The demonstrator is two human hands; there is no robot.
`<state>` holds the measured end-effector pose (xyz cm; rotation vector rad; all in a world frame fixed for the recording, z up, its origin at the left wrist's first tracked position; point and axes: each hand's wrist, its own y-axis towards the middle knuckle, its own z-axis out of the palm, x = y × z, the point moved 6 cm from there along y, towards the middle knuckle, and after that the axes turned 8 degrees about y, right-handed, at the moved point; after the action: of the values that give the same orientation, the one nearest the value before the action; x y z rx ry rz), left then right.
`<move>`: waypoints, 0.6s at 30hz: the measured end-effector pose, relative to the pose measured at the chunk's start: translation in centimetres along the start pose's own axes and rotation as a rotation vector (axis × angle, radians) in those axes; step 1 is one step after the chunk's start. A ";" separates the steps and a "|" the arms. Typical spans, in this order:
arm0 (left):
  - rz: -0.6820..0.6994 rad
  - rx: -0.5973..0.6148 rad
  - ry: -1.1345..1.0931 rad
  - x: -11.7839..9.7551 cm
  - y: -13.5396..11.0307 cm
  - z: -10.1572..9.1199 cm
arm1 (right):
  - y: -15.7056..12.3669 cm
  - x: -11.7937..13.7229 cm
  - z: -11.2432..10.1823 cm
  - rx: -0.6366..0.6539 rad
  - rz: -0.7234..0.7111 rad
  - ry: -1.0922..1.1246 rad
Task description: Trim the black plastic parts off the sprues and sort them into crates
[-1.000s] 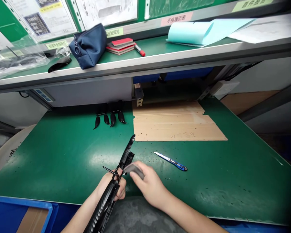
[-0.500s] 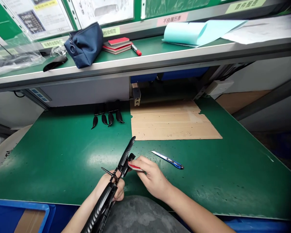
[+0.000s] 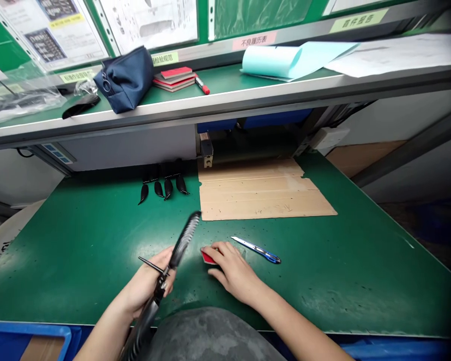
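My left hand (image 3: 149,279) is closed around the middle of a long black plastic part (image 3: 185,239) with ribbed ends, which slants up and away from my lap. A thin dark rod sticks out sideways from its middle, and motion blurs it somewhat. Low over the table, my right hand (image 3: 229,268) has its fingers on a small flat pad (image 3: 208,256) with a red face, partly covered by the fingers; whether the pad touches the table is hard to tell. Just beyond that hand lies a blue utility knife (image 3: 257,249), blade out.
A cardboard sheet (image 3: 263,195) lies on the green table (image 3: 78,250). Several black leaf-shaped pieces (image 3: 168,187) are to its left. The shelf above holds a navy pouch (image 3: 126,80), red-and-grey pads (image 3: 175,79), a red marker (image 3: 202,85) and papers (image 3: 274,60).
My left hand has swung the black part left, away from my right hand. My right hand has lowered the red pad from beside the part toward the table. The view has shifted slightly.
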<state>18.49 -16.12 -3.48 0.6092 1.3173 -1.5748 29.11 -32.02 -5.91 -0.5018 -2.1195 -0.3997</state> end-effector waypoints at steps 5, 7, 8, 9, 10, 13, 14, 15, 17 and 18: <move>-0.011 -0.073 0.576 -2.4 -1.3 -0.3 | 2.0 -0.8 -3.2 -0.084 -0.034 0.012; 0.012 -0.074 0.811 -3.0 -1.0 0.3 | 3.5 1.6 -4.8 -0.100 -0.127 0.008; 0.038 -0.060 0.895 -3.3 -0.7 0.8 | 4.3 3.2 -4.9 -0.037 -0.203 -0.027; 0.071 -0.036 0.950 -3.6 -0.4 1.4 | 4.9 4.8 -4.6 0.063 -0.280 -0.080; 0.103 -0.007 0.981 -3.8 -0.1 2.1 | 5.3 6.0 -3.9 0.180 -0.331 -0.147; 0.172 0.040 1.006 -4.2 0.8 3.6 | 6.0 6.6 -1.6 0.410 -0.273 -0.335; 0.196 0.006 1.008 -4.4 1.1 3.7 | 6.1 6.2 -1.2 0.408 -0.222 -0.349; 0.218 -0.055 1.013 -4.6 1.2 3.5 | 6.2 5.7 -0.8 0.372 -0.179 -0.336; 0.234 -0.194 1.036 -4.9 1.5 2.8 | 6.3 4.9 -0.4 0.258 -0.144 -0.269; 0.215 -0.217 1.050 -4.9 1.6 2.5 | 6.2 4.5 -0.1 0.215 -0.137 -0.247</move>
<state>22.37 -16.66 0.60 1.4870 2.0383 -0.8851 29.92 -25.74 -1.52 -0.2930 -2.4107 -0.1891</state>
